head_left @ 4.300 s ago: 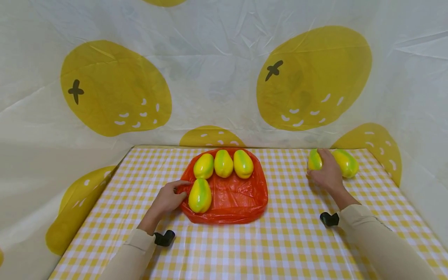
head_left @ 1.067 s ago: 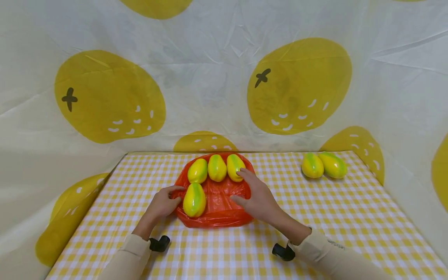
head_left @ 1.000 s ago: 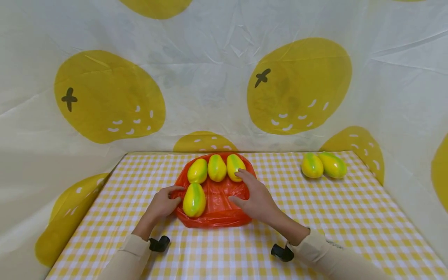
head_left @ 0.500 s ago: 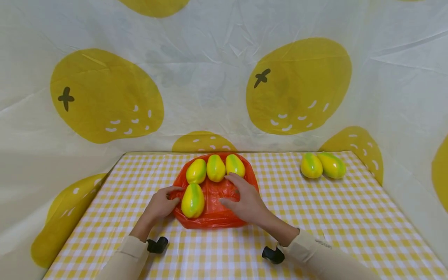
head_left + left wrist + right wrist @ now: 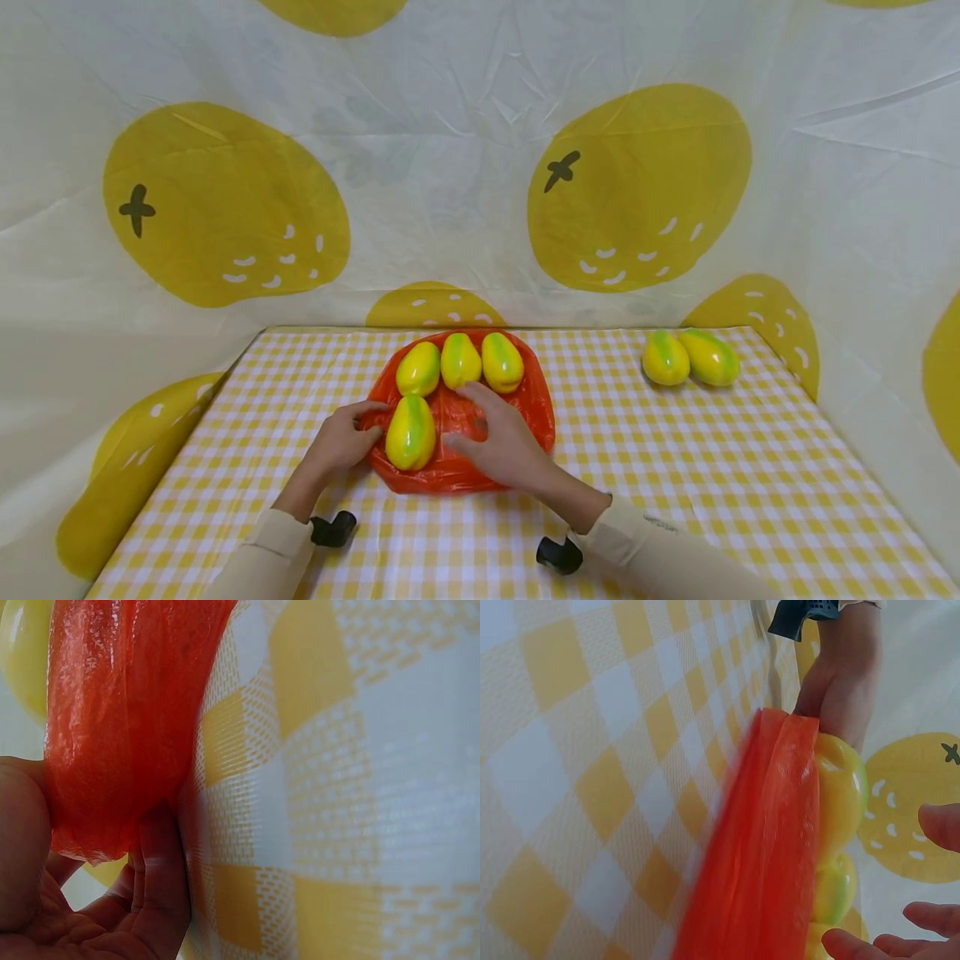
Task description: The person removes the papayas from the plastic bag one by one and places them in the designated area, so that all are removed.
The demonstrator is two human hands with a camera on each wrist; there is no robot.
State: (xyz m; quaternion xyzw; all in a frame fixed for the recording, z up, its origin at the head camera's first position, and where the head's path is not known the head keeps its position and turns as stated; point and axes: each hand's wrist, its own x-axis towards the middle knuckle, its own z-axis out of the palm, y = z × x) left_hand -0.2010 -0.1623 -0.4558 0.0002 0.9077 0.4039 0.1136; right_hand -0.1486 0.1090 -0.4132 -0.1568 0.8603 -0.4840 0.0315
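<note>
A red plastic bag point(image 5: 457, 477) lies opened out with its rim rolled up, at the middle of the table. Three yellow-green papayas point(image 5: 461, 360) line its far side. Another papaya point(image 5: 410, 433) sits in front of them at the bag's left. My left hand point(image 5: 341, 437) is at the bag's left edge; the left wrist view shows the red rim between thumb and fingers point(image 5: 161, 877). Over the right half of the bag is my right hand point(image 5: 506, 442), thumb and fingers spread, holding nothing. Its fingertips overlap the bag's interior, below the far row.
Two more papayas point(image 5: 666, 358) lie side by side at the table's far right. A yellow-and-white checked cloth point(image 5: 720, 475) covers the table. Behind it hangs a pale sheet point(image 5: 442, 183) printed with big yellow fruit. A black wrist camera point(image 5: 559, 556) sticks out below each sleeve.
My right hand has left the far-right pair of papayas and come over the bag, lately drifting left and slightly nearer. My left hand stays at the bag's edge. The papayas keep their places.
</note>
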